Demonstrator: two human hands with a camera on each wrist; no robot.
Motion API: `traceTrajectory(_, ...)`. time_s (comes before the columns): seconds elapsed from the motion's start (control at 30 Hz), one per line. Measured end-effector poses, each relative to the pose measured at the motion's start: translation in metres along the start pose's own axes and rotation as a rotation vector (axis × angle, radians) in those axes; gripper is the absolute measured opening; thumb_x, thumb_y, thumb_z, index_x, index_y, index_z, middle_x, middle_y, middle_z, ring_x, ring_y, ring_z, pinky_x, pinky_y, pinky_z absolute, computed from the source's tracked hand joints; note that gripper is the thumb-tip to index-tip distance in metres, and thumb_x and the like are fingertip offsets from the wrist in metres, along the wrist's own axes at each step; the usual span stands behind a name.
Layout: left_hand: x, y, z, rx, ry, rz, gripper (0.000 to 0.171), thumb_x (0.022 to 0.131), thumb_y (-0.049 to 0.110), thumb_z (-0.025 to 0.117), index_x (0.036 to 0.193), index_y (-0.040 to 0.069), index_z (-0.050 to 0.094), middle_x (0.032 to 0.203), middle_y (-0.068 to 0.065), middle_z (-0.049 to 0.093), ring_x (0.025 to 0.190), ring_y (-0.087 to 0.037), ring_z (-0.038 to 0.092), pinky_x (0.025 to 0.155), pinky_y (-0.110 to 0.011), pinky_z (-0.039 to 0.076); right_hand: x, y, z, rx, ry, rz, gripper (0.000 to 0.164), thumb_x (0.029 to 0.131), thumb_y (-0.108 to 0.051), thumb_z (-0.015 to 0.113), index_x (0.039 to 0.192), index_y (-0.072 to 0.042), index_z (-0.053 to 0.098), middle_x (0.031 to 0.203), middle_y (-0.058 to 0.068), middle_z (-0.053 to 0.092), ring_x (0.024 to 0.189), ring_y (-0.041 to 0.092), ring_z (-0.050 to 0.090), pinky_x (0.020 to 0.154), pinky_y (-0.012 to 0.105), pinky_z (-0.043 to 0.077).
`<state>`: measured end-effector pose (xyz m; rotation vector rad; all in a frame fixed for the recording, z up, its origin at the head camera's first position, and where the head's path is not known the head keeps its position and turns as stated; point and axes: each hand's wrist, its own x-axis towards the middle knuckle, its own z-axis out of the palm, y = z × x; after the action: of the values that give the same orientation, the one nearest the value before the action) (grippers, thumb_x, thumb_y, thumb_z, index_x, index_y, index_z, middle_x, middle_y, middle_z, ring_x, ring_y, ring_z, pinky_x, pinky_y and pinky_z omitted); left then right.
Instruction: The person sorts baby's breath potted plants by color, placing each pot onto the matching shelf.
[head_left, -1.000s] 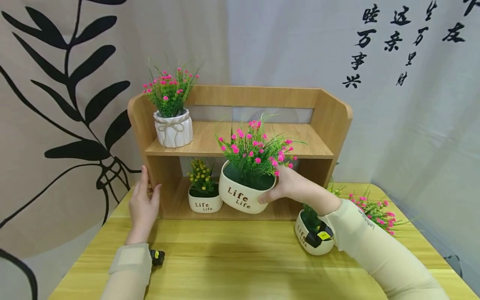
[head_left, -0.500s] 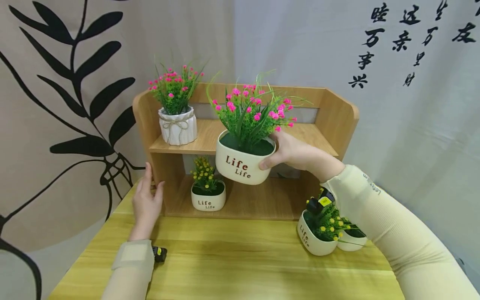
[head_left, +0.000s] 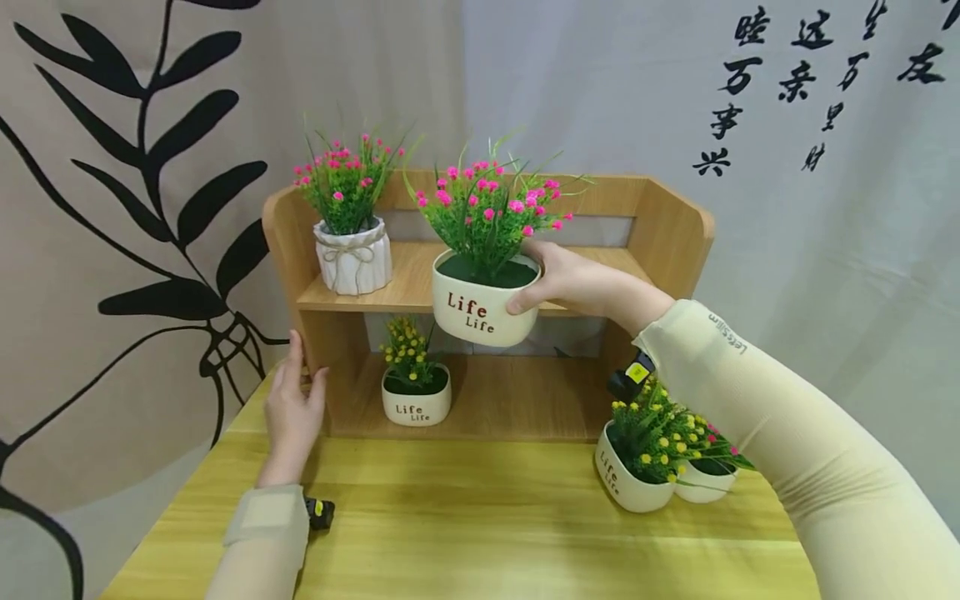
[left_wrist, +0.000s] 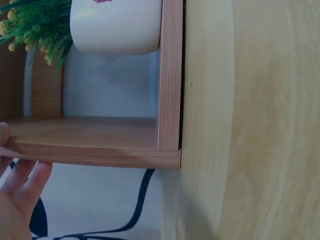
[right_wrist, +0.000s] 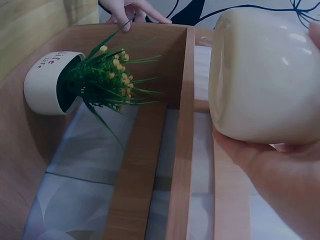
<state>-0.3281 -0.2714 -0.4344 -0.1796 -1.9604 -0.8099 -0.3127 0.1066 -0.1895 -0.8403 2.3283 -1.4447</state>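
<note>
My right hand [head_left: 566,279] grips a cream oval flowerpot [head_left: 480,312] marked "Life" by its right side, thumb on the front wall. Pink artificial flowers [head_left: 487,204] and grass fill it. The pot hangs in front of the upper board of a small wooden shelf [head_left: 468,433]; its smooth underside shows in the right wrist view. At the shelf's left side panel [left_wrist: 100,156] my left hand [head_left: 294,417] holds the front edge, thumb inside and fingers outside. A white pleated pot [head_left: 354,262] with pink flowers stands upper left. Below it sits a yellow-flowered pot [head_left: 416,400].
To the right on the wooden table [head_left: 450,533] stands another cream pot [head_left: 633,475] with yellow flowers, under my right forearm. Partly behind it is a further white pot [head_left: 705,483] with pink flowers. A curtain [head_left: 825,275] with black print hangs behind the shelf.
My right hand has raised the pink-flowered pot from before the lower compartment to upper-board height, levelled it and carried it slightly left and towards the shelf. My left hand stays at the side panel.
</note>
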Motion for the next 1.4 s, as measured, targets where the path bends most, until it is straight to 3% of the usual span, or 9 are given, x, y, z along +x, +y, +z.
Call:
traceTrajectory(0.17,-0.001,-0.001,-0.002,0.016,-0.003,-0.007,0.079,0.089,0.0,0.067,0.154,0.022,0.029,0.123,-0.03,0.055,0.101,-0.049,0.056,0.072,-0.061,0.047,0.01,0.004,0.0,0.012,-0.001,0.013,0.09,0.073,-0.004,0.075,0.147,0.003,0.025,0.128,0.021,0.054,0.112,0.027,0.057,0.106,0.04,0.037)
traceTrajectory(0.33,-0.001,-0.002,-0.001,0.013,-0.003,-0.002,0.079,0.089,0.0,0.067,0.154,0.022,0.028,0.122,-0.031,0.055,0.101,-0.049,0.056,0.072,-0.06,0.048,0.015,0.007,-0.002,-0.058,0.03,0.017,0.094,0.074,-0.009,0.076,0.15,0.003,0.021,0.137,0.02,0.046,0.124,0.027,0.046,0.111,0.042,0.03)
traceTrajectory(0.7,-0.003,0.001,-0.003,0.023,-0.021,-0.016,0.079,0.09,0.001,0.067,0.154,0.023,0.027,0.124,-0.031,0.053,0.1,-0.049,0.057,0.066,-0.059,0.051,0.027,0.013,-0.005,-0.115,0.026,0.022,0.09,0.077,-0.017,0.073,0.15,0.003,0.023,0.134,0.021,0.05,0.124,0.027,0.046,0.111,0.043,0.029)
traceTrajectory(0.93,-0.001,0.002,-0.002,0.022,-0.012,-0.012,0.079,0.09,0.0,0.066,0.155,0.023,0.026,0.124,-0.031,0.054,0.098,-0.049,0.057,0.065,-0.06,0.051,0.036,0.008,-0.015,-0.21,-0.01,0.066,0.098,0.078,-0.023,0.074,0.152,0.001,0.016,0.15,0.017,0.032,0.14,0.027,0.027,0.114,0.046,0.025)
traceTrajectory(1.2,0.0,0.002,-0.002,0.008,-0.005,-0.004,0.079,0.09,-0.001,0.066,0.154,0.022,0.027,0.125,-0.031,0.053,0.104,-0.049,0.056,0.071,-0.061,0.05,0.045,0.009,-0.022,-0.084,-0.123,0.071,0.088,0.079,-0.015,0.073,0.15,-0.003,0.022,0.135,0.017,0.049,0.124,0.027,0.05,0.109,0.041,0.035)
traceTrajectory(1.4,-0.001,0.002,-0.003,0.011,-0.008,-0.005,0.078,0.09,-0.001,0.066,0.154,0.021,0.027,0.124,-0.03,0.053,0.103,-0.048,0.056,0.07,-0.06,0.051,0.051,0.007,-0.024,-0.107,-0.097,0.112,0.098,0.082,-0.017,0.073,0.154,-0.002,0.008,0.151,0.016,0.029,0.129,0.025,0.046,0.108,0.041,0.037)
